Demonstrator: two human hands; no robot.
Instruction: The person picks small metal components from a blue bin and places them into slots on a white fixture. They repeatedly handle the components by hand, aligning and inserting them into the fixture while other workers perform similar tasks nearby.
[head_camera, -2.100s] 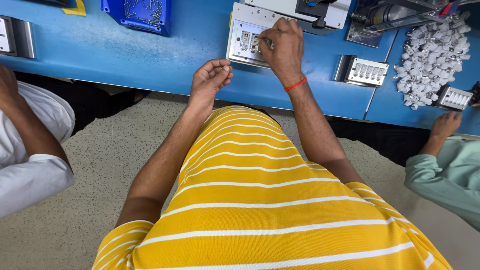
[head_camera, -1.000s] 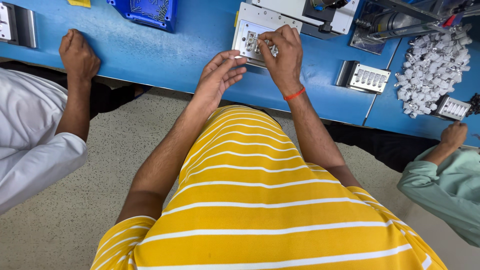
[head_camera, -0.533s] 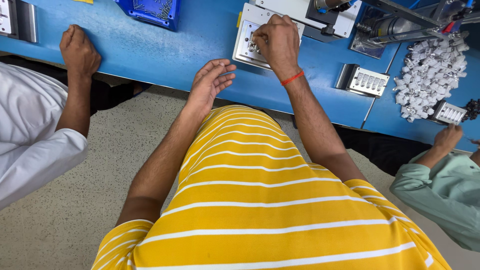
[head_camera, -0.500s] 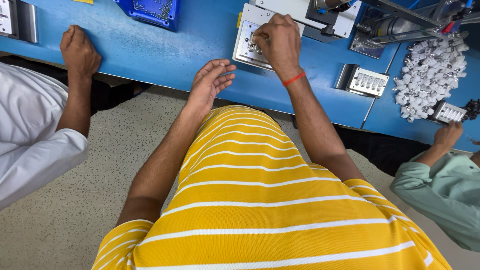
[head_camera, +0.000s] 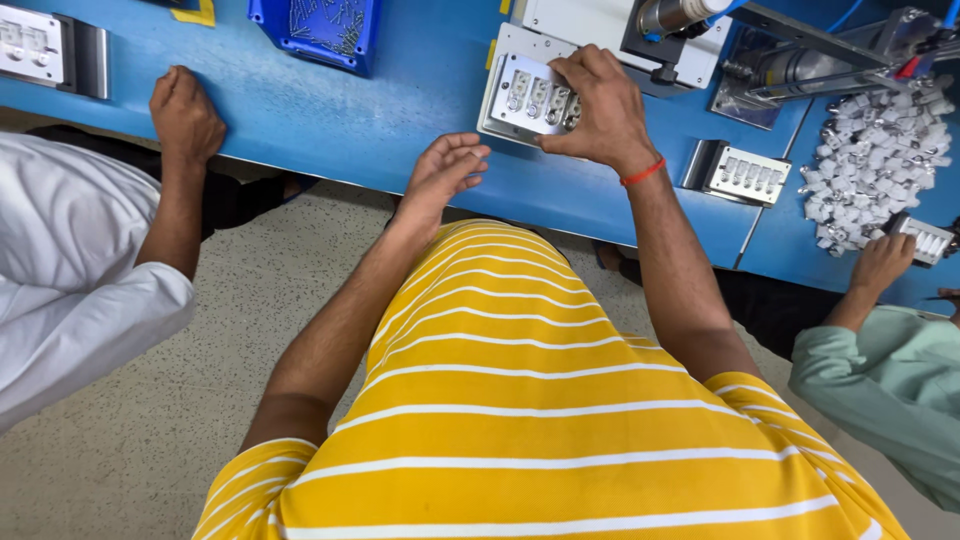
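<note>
Here the person's right hand (head_camera: 598, 110) lies palm-down on a metal fixture plate (head_camera: 520, 95) that sits on the blue workbench (head_camera: 330, 120), just in front of a white machine housing (head_camera: 590, 25). The fingers are spread and curled over the plate's right end, pressing on it; whether they pinch a small part beneath them cannot be told. The plate carries a row of sockets with small pale parts seated in them. Its long axis runs from upper left to lower right, roughly along the bench edge, and its near long side faces the person.

The left hand (head_camera: 442, 172) hovers at the bench's front edge, just left of and below the plate, palm turned up and fingers loosely curled, holding nothing and not touching the plate.

A red thread band (head_camera: 642, 172) circles the right wrist. To the right of it, a second fixture plate (head_camera: 745, 175) lies near the bench edge, and beyond that a heap of small white parts (head_camera: 870, 160). A blue bin (head_camera: 318, 30) of small metal pieces stands at the upper left.

A co-worker's closed hand (head_camera: 185, 115) rests on the bench at far left, white sleeve below it. Another co-worker's hand (head_camera: 885, 262), in a pale green sleeve, touches a third small plate (head_camera: 925, 238) at far right.
</note>
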